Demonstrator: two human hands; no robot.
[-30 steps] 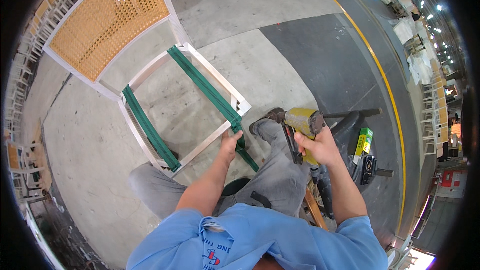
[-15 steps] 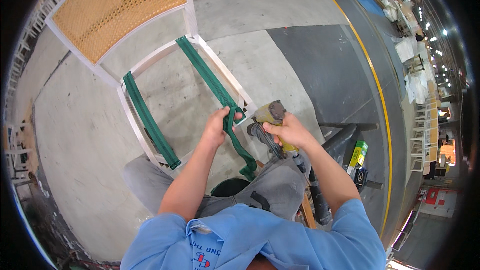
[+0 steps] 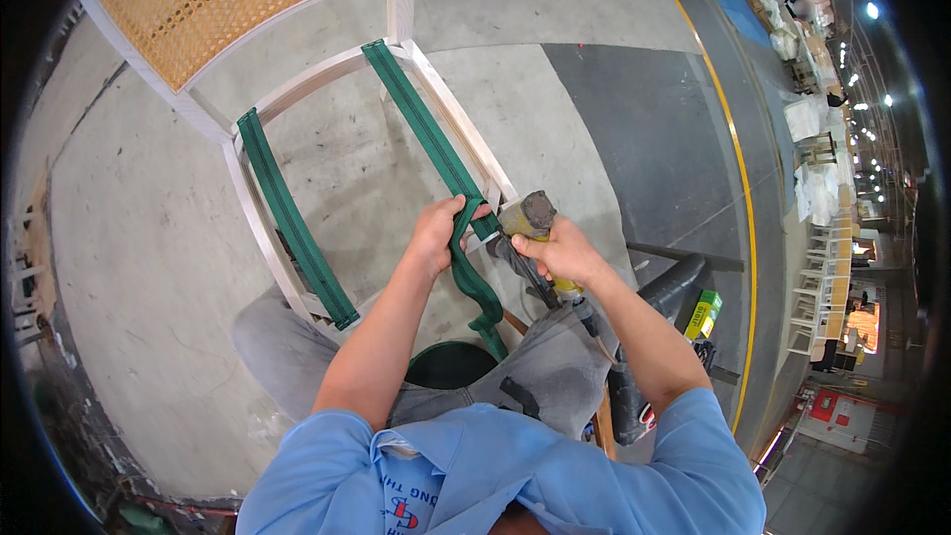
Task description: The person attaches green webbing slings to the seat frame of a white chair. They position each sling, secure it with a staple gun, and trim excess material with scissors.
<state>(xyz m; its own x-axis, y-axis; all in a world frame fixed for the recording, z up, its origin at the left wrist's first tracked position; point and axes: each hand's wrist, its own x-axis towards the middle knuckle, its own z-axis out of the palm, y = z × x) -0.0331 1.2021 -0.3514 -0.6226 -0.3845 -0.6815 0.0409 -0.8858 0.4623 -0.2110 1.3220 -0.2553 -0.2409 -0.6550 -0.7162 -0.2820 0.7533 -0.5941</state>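
A pale wooden chair frame (image 3: 284,87) with a woven cane back (image 3: 238,2) stands before my knees. One green webbing strap (image 3: 295,223) spans the left of its seat opening, from back rail to front rail. A second green strap (image 3: 416,117) runs along the right side to the front corner. My left hand (image 3: 436,236) is closed on this strap's loose end, which trails down to a dark round container between my legs. My right hand (image 3: 563,256) grips a yellow pneumatic staple gun (image 3: 527,216), its nose close to the strap at the front corner.
To my right lie a black padded object (image 3: 676,289) and a green and yellow box (image 3: 703,315). A yellow line (image 3: 731,129) crosses the floor on that side. Rows of pale chairs (image 3: 818,282) stand at the far right.
The staple gun has moved slightly left, its nose now nearer the strap at the front corner. My left hand still holds the strap. The view has shifted a little.
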